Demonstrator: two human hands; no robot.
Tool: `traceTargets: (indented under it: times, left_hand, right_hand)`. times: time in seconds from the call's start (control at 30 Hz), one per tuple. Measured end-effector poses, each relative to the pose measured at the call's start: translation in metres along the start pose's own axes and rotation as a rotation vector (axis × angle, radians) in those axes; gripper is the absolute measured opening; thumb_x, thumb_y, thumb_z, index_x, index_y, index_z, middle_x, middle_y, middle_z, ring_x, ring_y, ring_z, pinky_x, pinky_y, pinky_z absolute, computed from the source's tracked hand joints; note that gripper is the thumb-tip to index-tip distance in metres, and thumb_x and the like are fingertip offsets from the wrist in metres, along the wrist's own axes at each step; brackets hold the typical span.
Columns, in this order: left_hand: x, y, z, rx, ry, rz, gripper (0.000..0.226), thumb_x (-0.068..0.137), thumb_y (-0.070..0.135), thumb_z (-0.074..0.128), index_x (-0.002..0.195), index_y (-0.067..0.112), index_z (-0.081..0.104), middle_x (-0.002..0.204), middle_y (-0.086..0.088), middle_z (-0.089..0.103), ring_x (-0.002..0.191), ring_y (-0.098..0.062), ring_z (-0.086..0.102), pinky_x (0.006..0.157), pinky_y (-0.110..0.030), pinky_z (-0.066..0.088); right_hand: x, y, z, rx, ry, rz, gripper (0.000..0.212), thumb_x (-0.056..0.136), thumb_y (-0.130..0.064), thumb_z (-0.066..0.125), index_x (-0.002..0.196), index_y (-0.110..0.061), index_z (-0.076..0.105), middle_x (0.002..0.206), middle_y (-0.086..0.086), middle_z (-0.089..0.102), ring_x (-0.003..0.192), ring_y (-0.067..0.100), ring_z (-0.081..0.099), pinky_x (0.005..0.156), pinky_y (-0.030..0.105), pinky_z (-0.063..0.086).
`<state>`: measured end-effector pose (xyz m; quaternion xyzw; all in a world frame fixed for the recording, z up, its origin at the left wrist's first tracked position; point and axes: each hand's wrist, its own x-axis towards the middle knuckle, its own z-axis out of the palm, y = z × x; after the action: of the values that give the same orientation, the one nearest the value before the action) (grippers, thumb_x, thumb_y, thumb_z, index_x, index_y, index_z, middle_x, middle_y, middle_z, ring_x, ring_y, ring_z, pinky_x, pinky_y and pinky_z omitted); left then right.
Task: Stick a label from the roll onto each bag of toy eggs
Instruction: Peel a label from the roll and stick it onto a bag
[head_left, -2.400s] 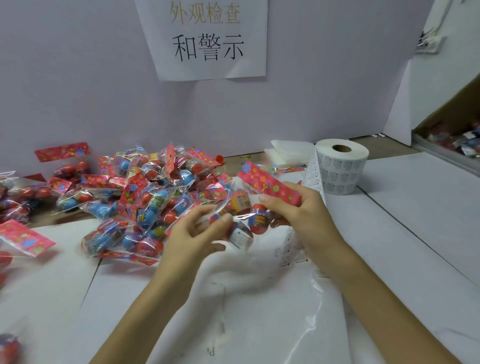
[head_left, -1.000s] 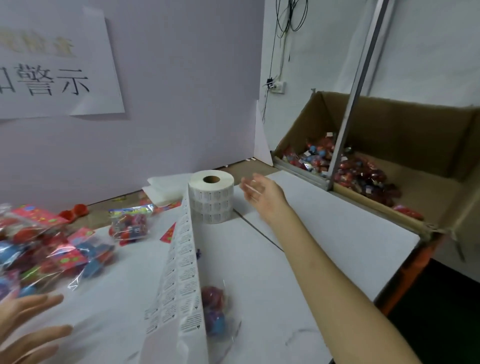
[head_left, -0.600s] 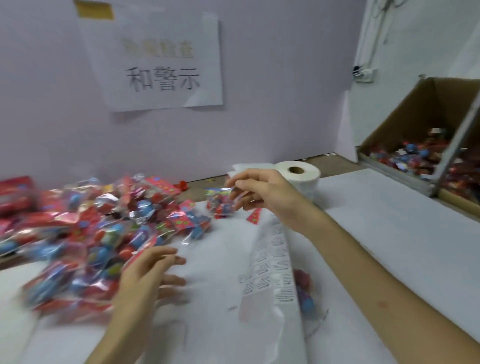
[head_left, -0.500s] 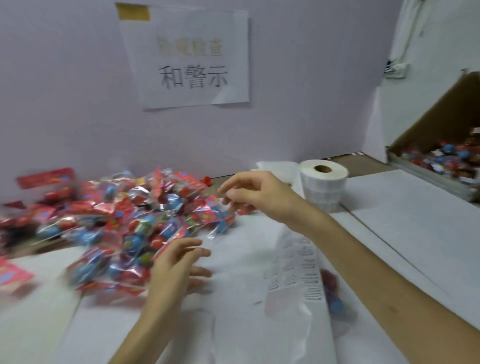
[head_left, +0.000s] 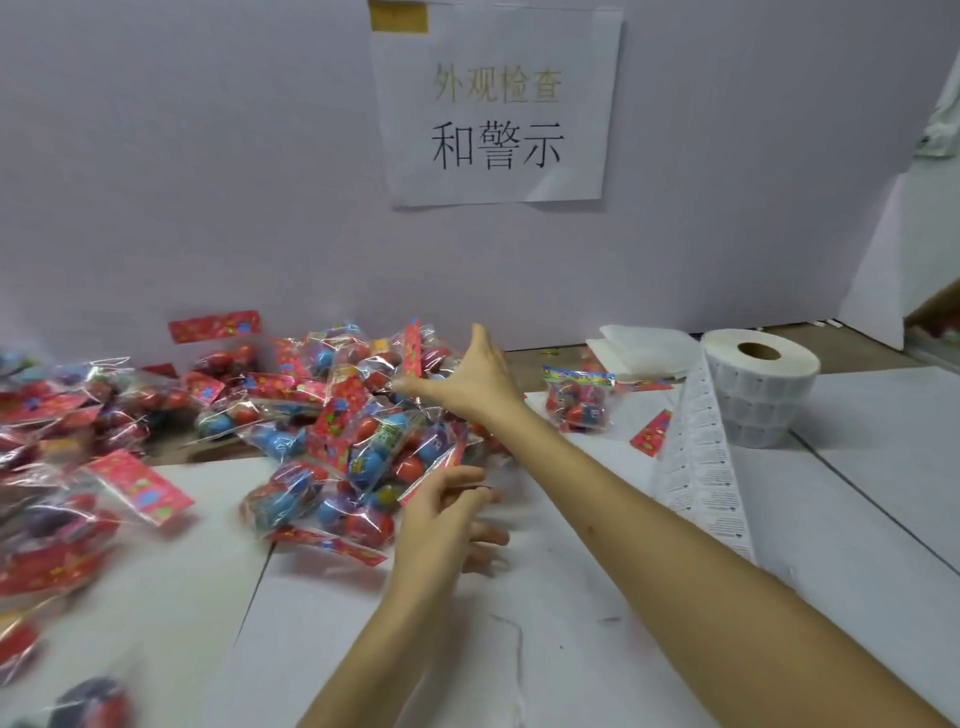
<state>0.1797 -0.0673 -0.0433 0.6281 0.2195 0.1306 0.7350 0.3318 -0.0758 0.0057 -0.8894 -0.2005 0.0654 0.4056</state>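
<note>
Work surface: a white table (head_left: 857, 519) with visible seams, set against a lavender wall (head_left: 208, 156) that carries one taped paper sign (head_left: 496, 104).

Limits of view: the left part of the frame is motion-blurred, and the bags there are cut off by the edge. The print on the labels is too small to read.

Count:
- One label roll (head_left: 758, 384), upright at right rear, with one label strip (head_left: 701, 467) running off it toward the camera.
- One folded white sheet (head_left: 644, 351), just behind and left of the roll.
- One pile of bags of toy eggs (head_left: 337, 426), left of centre — too overlapped and blurred to count.
- One single bag (head_left: 579, 397), lying apart between the pile and the roll.
- Two hands. The right hand (head_left: 467, 379) is over the pile's right side, fingers straight and spread, holding nothing. The left hand (head_left: 441, 512) is at the pile's front edge, fingers loosely spread — no grip visible.
</note>
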Motion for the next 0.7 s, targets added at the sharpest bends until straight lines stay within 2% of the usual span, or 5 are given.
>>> traceTargets:
  times: [0.1,0.23,0.33,0.5,0.7]
  left_hand:
    - [0.002,0.0,-0.002,-0.003,0.0,-0.003,0.017,0.098,0.005,0.058,0.111,0.015,0.067,0.102,-0.01,0.075,0.065,-0.024,0.071,0.05,-0.03,0.053]
    - [0.004,-0.001,-0.004,-0.034,0.003,-0.024,0.019,0.097,0.009,0.061,0.113,0.019,0.065,0.105,-0.007,0.076,0.067,-0.023,0.073,0.056,-0.033,0.055]
    - [0.005,0.002,-0.008,-0.098,0.013,-0.047,0.018,0.101,0.012,0.058,0.116,0.019,0.063,0.104,-0.006,0.077,0.066,-0.023,0.073,0.055,-0.033,0.053]
    - [0.005,0.009,-0.012,-0.221,-0.001,-0.069,0.036,0.104,0.044,0.048,0.117,0.017,0.067,0.102,-0.004,0.08,0.078,-0.028,0.077,0.067,-0.035,0.057]
    - [-0.002,0.012,-0.011,-0.068,-0.232,0.041,0.07,0.073,0.071,0.058,0.12,0.021,0.07,0.108,-0.005,0.079,0.093,-0.028,0.078,0.074,-0.035,0.063]
  right_hand:
    - [0.004,0.006,0.011,-0.017,-0.014,-0.079,0.087,0.076,-0.048,0.085,0.146,-0.016,0.043,0.143,0.006,0.055,0.125,0.026,0.056,0.092,0.035,0.051]
    - [-0.012,0.007,-0.006,0.14,0.06,-0.233,0.062,0.078,-0.028,0.085,0.134,-0.024,0.057,0.12,-0.003,0.064,0.099,0.014,0.062,0.079,0.025,0.051]
    - [-0.036,0.015,-0.04,0.286,0.131,-0.303,0.063,0.076,-0.019,0.086,0.131,-0.029,0.06,0.11,-0.01,0.066,0.089,0.01,0.064,0.081,0.026,0.055]
    - [-0.092,0.05,-0.076,0.44,-0.063,-0.336,0.079,0.069,-0.017,0.093,0.133,-0.042,0.054,0.121,-0.017,0.067,0.103,0.004,0.069,0.081,0.02,0.056]
    - [-0.127,0.087,-0.078,0.486,-0.137,-0.265,0.088,0.06,-0.018,0.09,0.135,-0.043,0.051,0.103,-0.008,0.072,0.083,0.009,0.063,0.079,0.029,0.052]
